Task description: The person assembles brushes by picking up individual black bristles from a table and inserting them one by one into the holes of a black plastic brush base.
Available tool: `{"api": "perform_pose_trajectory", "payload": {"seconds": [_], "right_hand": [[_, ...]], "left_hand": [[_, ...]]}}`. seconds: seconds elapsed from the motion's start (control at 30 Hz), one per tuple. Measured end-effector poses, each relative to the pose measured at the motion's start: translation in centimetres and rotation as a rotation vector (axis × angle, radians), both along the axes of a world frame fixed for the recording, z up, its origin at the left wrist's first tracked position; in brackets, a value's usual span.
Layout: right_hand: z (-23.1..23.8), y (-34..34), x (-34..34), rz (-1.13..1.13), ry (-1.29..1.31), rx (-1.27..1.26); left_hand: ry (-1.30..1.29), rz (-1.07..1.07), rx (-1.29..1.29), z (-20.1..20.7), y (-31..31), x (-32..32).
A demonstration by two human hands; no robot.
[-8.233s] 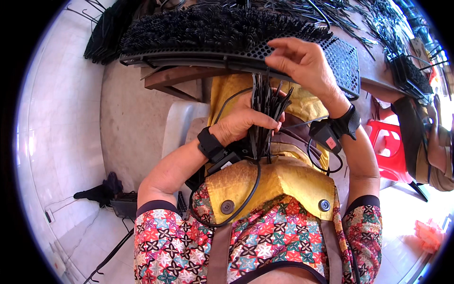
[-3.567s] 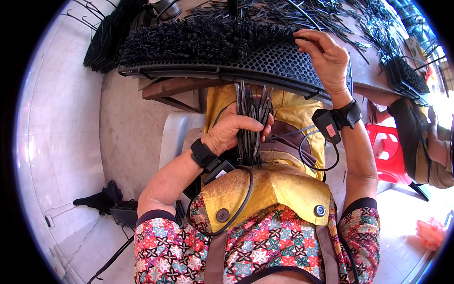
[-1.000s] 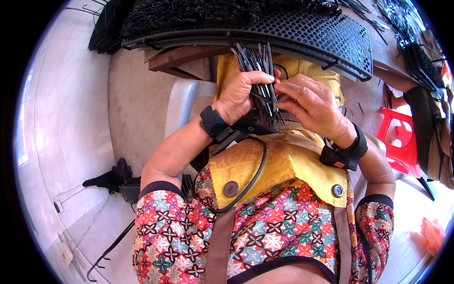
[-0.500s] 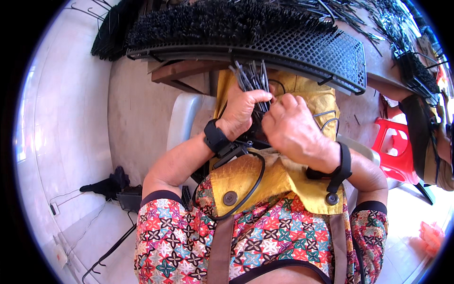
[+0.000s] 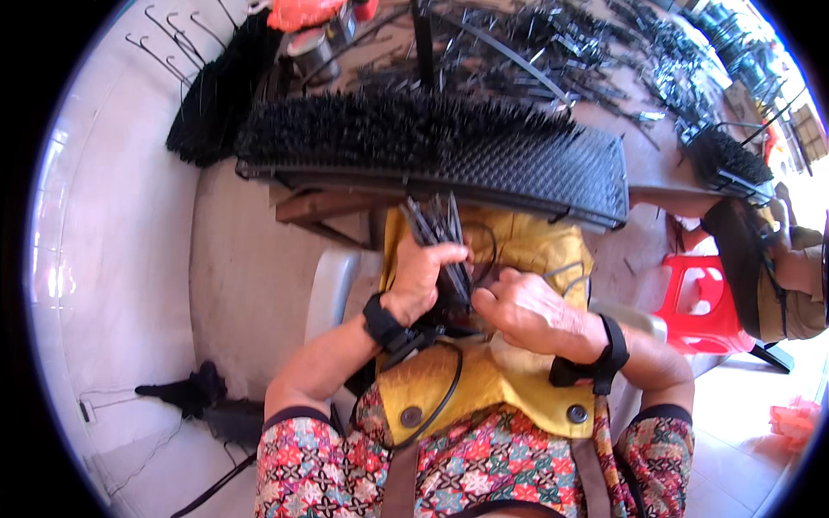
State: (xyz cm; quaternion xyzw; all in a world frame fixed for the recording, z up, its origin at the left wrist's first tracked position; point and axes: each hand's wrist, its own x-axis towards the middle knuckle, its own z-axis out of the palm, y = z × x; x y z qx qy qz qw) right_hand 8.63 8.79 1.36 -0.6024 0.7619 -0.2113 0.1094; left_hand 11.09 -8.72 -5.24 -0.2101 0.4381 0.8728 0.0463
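A bundle of thin dark strips [image 5: 438, 226] stands up out of my left hand [image 5: 414, 281], whose fingers wrap round it with the thumb across the front. My right hand [image 5: 534, 312] is just right of the bundle's lower part, fingers curled in and closed. Whatever it may pinch is hidden. Beyond both hands lies a long black perforated rack [image 5: 561, 177]. Upright black strips [image 5: 363, 125] densely fill its left and far part, while holes show bare along its right and near side.
Loose dark strips [image 5: 553, 56] lie scattered over the table behind the rack. A metal can [image 5: 311, 56] stands at the far left. On the right are a red plastic stool [image 5: 704, 302], a smaller filled rack [image 5: 734, 160] and another person's arm [image 5: 799, 268].
The view has tilted up, showing more of the table, and the rack and hands sit lower in it. My right hand has drawn slightly away from the bundle; my left keeps its hold.
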Motion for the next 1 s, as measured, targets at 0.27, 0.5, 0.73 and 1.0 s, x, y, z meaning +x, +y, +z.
{"api": "perform_pose_trajectory", "payload": {"seconds": [0.27,0.5,0.73,1.0], "right_hand": [[0.4,4.2,-1.3,-0.451,-0.518,-0.094],[-0.3,4.7,-2.3,-0.595,-0.695,-0.324],[-0.2,3.9,-5.3,-0.771,-0.534,-0.671],[-0.1,-0.4,-11.4,-0.881,-0.299,-1.06]], "left_hand": [[0.126,-0.298,0.062,0.7,0.4,0.4],[0.081,-0.423,0.086,0.6,0.4,1.2],[0.138,-0.454,0.014,-0.4,0.4,0.7],[0.122,-0.251,0.046,2.3,-0.5,-0.1]]}}
